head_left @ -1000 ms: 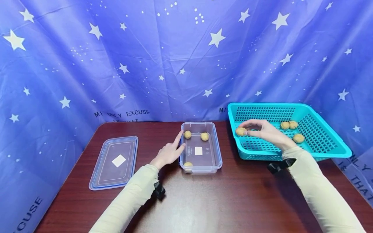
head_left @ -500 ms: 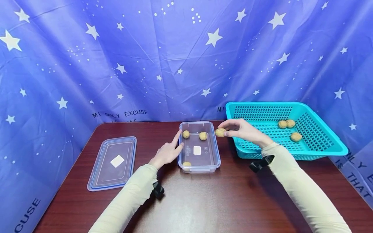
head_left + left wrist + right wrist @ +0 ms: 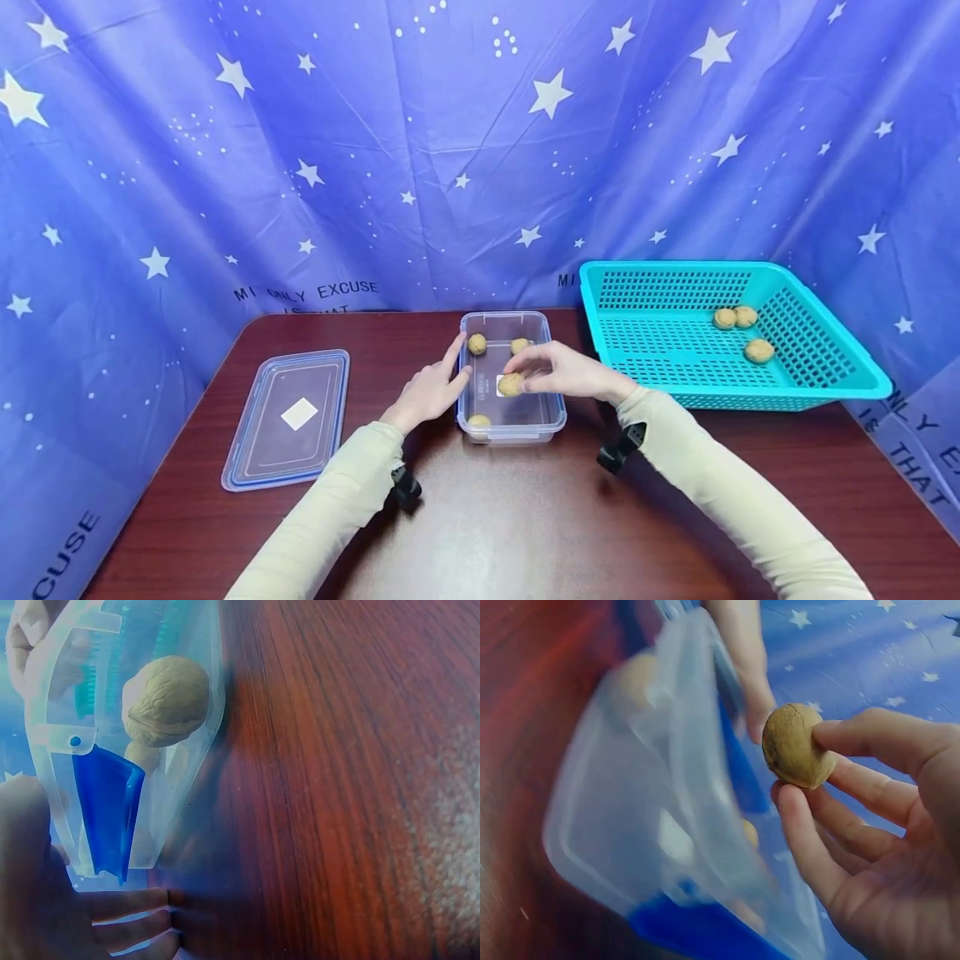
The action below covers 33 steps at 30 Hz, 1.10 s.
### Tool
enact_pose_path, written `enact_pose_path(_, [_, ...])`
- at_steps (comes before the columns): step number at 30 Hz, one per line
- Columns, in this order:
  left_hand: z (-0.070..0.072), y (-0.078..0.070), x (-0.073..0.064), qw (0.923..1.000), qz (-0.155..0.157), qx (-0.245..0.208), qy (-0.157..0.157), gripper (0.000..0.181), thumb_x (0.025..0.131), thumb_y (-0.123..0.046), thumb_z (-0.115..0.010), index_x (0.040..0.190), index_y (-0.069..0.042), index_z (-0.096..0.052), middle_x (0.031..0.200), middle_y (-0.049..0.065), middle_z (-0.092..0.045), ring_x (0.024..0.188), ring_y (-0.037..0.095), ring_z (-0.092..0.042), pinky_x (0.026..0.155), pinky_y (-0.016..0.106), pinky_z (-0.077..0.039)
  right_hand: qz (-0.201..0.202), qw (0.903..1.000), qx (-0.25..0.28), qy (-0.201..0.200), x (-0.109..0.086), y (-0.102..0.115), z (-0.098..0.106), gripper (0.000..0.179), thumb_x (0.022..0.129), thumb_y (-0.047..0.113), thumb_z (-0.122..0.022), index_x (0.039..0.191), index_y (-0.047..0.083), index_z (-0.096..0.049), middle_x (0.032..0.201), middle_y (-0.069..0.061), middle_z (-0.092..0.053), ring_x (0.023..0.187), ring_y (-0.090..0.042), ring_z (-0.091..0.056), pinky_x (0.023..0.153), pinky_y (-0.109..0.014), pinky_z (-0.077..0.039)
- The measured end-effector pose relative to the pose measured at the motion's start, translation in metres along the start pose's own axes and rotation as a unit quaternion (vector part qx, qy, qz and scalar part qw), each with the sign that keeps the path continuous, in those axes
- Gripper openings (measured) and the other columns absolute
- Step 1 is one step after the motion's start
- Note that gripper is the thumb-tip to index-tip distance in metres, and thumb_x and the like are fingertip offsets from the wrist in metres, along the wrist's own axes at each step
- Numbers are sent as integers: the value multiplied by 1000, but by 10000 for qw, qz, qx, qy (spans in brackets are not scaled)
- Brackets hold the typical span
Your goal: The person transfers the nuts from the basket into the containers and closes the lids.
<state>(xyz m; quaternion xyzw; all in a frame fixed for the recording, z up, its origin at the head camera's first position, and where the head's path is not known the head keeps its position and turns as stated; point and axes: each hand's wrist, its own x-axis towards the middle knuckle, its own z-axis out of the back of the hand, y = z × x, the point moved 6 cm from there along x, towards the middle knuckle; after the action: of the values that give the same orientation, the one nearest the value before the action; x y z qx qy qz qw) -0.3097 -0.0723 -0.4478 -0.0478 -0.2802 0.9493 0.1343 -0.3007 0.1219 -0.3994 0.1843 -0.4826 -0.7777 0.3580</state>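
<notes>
Brown walnut (image 3: 793, 750), ridged shell, pinched between thumb and fingertips of the right hand (image 3: 573, 372); fingers bent round it, grip narrow and filled. Position: over the clear plastic box (image 3: 525, 414), in front of a white label (image 3: 500, 386) on the box floor in the head view. Dark marks beside this label: too small to read.

Left hand (image 3: 426, 393): fingers extended, index finger and thumb at the box's left rim; grasps no walnut. Blue latch (image 3: 109, 817) hangs on the box wall near it.

Box contents: three walnuts, at far left (image 3: 477, 344), far right (image 3: 519, 346) and near left (image 3: 478, 425).

Right of box, apart: turquoise mesh basket (image 3: 645, 333) holding three more, two touching (image 3: 724, 318) (image 3: 746, 316), one nearer (image 3: 759, 351).

Left of box: clear lid (image 3: 292, 446), blue edging, white label (image 3: 300, 413) set diamond-wise.

All on a red-brown wood-grain table (image 3: 510, 525). Behind: blue star-print curtain (image 3: 420, 125). Legible print, dark capitals: "MI ONLY EXCUSE", line beneath partly hidden by table edge; "MI" beside basket; "CUSE" lower left; "NLY" and "THAT" at right.
</notes>
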Motion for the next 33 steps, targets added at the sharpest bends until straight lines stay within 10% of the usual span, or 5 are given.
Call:
enact_pose_path(14, [0,0,2,9999,15,81,98,64,101,-42,-39,157,-28,-12,137,19,-51,114,37,-56,85,55,-45,-268,9947,16,993,11,-4,-27,29,87,-2,-62,116,-10,-62,111,-18,-64,103,-33,-61,84,-31,-50])
enact_pose_path(33, [-1,0,1,9999,69,-25,77,64,101,-41,-41,157,-29,-12,135,22,-52,111,38,-58,83,55,-46,-186,9998,-36,-51,-10,12,12,24,90,-1,-63,114,-7,-64,106,-12,-67,99,-38,-62,86,-37,-50])
